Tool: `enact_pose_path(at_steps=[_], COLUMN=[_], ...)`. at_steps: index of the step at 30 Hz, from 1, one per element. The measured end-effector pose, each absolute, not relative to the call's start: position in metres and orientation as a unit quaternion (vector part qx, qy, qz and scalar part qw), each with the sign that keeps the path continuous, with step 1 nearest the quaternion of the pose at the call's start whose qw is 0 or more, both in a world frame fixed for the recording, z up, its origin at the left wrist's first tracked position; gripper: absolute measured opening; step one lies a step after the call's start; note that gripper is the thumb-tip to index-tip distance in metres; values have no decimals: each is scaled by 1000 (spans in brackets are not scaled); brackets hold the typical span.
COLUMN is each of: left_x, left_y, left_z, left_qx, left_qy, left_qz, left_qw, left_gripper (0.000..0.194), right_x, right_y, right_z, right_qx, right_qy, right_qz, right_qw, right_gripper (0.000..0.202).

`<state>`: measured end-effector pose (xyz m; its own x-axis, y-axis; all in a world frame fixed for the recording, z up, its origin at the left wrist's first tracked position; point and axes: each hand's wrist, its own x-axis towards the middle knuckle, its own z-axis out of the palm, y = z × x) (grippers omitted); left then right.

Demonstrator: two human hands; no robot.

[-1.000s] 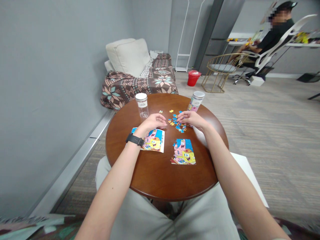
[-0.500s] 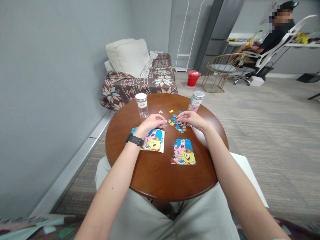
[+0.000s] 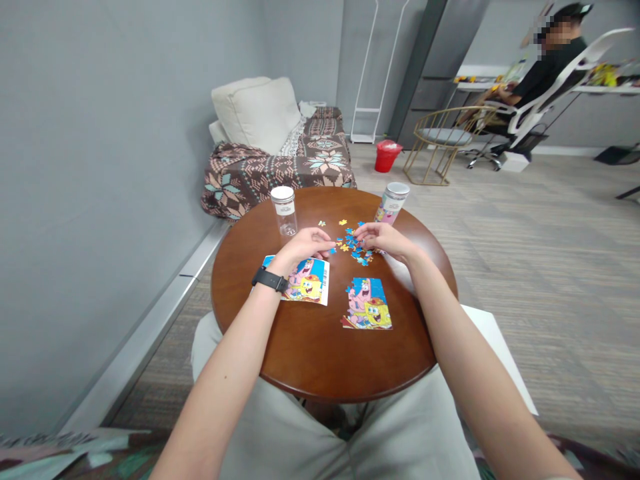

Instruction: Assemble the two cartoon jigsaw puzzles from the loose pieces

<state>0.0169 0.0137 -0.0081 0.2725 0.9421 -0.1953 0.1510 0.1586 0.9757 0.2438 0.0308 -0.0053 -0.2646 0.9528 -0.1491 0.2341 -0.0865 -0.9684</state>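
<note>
Between the fingertips of my left hand [image 3: 311, 243] is a small blue jigsaw puzzle piece [image 3: 333, 251], just above the reference picture sheet [image 3: 320, 283]. My right hand [image 3: 384, 239] curls over the right side of a pile of loose puzzle pieces [image 3: 356, 253]; its fingertips touch the pile, and whether they pinch a piece is hidden. Nearer to me lies a partly joined puzzle [image 3: 369, 305] with a pink starfish and a yellow sponge character, its left edge uneven. A yellow piece [image 3: 343, 222] lies apart at the back.
On the round brown table [image 3: 310, 353] stand a clear jar [image 3: 286, 217] with a white lid and a printed canister [image 3: 391, 203]. Behind are a covered sofa [image 3: 320, 157], a red bin [image 3: 387, 157] and a gold-framed chair [image 3: 445, 137]. A person [image 3: 547, 73] sits at the far right.
The piece in my left hand has turned, from a thin pale edge to its blue face. My right hand stays over the pile with slight finger movement. The seated person leans slightly left.
</note>
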Motion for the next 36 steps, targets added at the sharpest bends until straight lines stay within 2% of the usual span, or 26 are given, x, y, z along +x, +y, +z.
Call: enact_pose_path(at_steps=[4, 10, 21, 36], left_x=[18, 19, 18, 18], left_y=[12, 10, 9, 13], left_z=[-4, -2, 1, -5], left_qx=[547, 542, 561, 564], left_qy=[507, 525, 538, 507], left_qz=[335, 332, 320, 340], left_qw=[575, 567, 542, 556], left_gripper=[25, 16, 20, 29], right_x=[244, 245, 246, 245], right_y=[31, 32, 37, 30], right_z=[-5, -7, -13, -7], right_qx=[-508, -513, -468, -429], right_qy=[-595, -591, -588, -644], right_qz=[528, 527, 562, 554], right_qw=[329, 332, 346, 309], right_gripper=[25, 19, 25, 30])
